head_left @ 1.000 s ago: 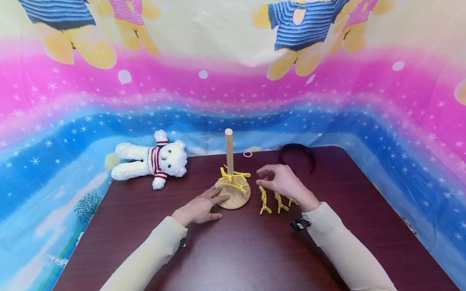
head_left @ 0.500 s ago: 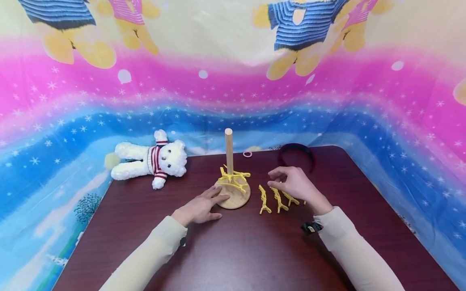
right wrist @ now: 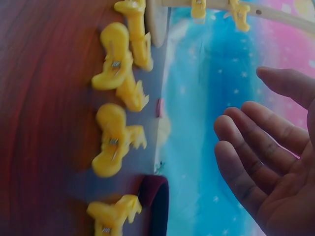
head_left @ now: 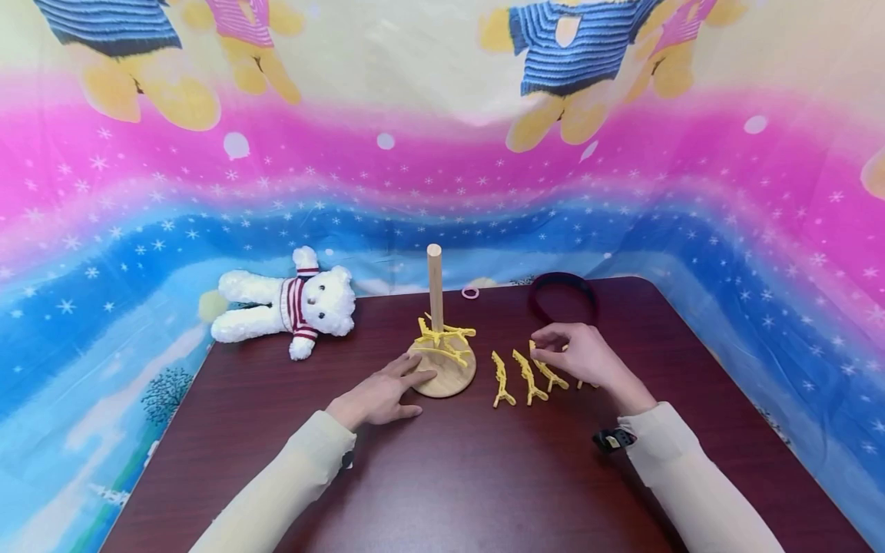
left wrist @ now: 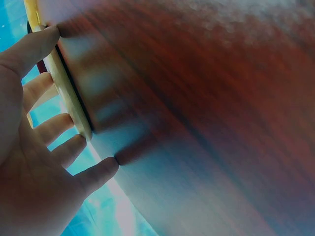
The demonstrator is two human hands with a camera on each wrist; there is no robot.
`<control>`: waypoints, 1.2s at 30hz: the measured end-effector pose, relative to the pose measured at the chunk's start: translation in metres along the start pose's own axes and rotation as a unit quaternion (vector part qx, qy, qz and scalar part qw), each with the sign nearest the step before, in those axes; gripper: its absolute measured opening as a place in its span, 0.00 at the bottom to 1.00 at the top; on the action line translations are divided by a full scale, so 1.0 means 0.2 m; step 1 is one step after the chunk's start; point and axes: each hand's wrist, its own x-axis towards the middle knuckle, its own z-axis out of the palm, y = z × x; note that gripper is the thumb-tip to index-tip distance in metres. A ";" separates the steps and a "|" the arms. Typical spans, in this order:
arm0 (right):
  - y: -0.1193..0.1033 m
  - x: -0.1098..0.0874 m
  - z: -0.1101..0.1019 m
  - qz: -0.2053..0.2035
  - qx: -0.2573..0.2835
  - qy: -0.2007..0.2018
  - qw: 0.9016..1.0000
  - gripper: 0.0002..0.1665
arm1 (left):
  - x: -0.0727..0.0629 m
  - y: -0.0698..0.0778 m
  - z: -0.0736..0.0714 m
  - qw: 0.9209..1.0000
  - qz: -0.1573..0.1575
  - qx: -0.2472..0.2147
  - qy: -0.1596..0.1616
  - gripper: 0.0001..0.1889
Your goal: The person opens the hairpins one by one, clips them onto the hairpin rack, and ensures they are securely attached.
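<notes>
Your spread left hand (head_left: 376, 393) touches a tan wooden disc (head_left: 452, 384); yellow plastic clips (head_left: 528, 376) lie below your loose, empty right hand (head_left: 584, 357).

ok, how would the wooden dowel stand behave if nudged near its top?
The wooden dowel stand is likely stiff: it looks like plain wood, straight and fairly thick. Pushed high, it may tip before sliding, since it rises tall above its round base. The left hand, touching the base's edge, could steady it somewhat.
</notes>
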 end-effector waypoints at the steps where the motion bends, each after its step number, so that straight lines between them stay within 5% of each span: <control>1: 0.01 -0.01 0.00 0.004 0.000 0.000 1.000 0.17 | 0.00 0.00 0.00 1.000 0.000 0.000 -0.001 0.35; 19: 0.27 -0.13 -0.05 0.063 -0.021 0.009 0.998 0.22 | 0.00 0.01 -0.01 1.000 0.001 -0.002 -0.003 0.34; 36: 0.38 -0.17 -0.05 0.110 -0.067 -0.010 0.992 0.21 | 0.00 0.01 -0.01 1.000 -0.002 0.002 -0.009 0.35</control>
